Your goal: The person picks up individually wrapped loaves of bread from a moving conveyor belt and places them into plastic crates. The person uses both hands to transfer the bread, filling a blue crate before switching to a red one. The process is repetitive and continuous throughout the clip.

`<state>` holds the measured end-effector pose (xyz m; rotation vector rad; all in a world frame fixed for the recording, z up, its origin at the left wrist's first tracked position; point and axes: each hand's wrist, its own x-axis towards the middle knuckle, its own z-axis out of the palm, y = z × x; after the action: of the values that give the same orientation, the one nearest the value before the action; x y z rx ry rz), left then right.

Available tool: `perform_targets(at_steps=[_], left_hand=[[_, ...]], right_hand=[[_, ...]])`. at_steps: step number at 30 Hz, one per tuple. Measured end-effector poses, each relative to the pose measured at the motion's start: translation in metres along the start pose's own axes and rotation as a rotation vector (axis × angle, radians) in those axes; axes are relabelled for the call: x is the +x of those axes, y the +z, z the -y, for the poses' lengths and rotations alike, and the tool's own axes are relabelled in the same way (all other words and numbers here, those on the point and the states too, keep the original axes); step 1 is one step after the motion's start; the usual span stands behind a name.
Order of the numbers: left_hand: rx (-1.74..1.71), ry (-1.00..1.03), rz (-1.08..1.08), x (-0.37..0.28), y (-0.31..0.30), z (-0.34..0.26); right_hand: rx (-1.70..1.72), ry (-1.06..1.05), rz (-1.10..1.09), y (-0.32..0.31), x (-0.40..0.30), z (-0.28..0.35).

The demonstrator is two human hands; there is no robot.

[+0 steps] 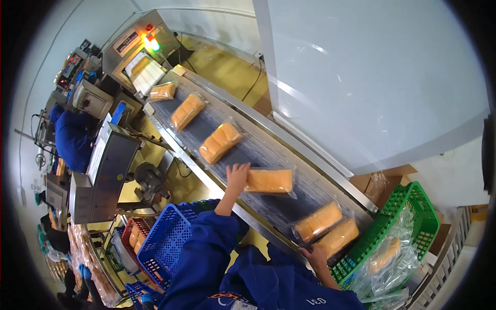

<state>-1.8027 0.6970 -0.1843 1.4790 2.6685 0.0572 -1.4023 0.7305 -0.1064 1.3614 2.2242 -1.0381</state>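
A dark conveyor belt [271, 209] runs diagonally before me, carrying several loaves of bread in clear plastic bags. My left hand [237, 177] touches the left end of one bagged loaf [269, 181] near the middle of the belt; whether it grips the loaf is unclear. Toward the belt's lower right end, my right hand [316, 257] is at the near end of a bagged loaf [338, 237]. Another bagged loaf [318, 221] lies close beside that one. Farther up the belt lie a bagged loaf [220, 142], one more [188, 111] and a smaller-looking one [162, 92].
A green plastic crate [348, 265] with bagged bread stands at the belt's right end. Blue crates [166, 240] and a red crate [130, 236] stand at lower left. A steel machine [130, 42] with lit lamps adjoins the far end. Co-workers are at left, one in blue [73, 135].
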Motion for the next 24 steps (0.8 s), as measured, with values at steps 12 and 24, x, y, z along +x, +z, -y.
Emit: perform_targets(at_steps=[12,24], left_hand=[[0.263,-0.562,-0.143,-0.05,0.004,0.008],[-0.777,0.131,0.094,-0.124,-0.11,-0.007]], right_hand=[[-0.143,0.168,-0.206,0.029,0.001,-0.034],[0.284,-0.193,-0.353,-0.034,0.019,0.04]])
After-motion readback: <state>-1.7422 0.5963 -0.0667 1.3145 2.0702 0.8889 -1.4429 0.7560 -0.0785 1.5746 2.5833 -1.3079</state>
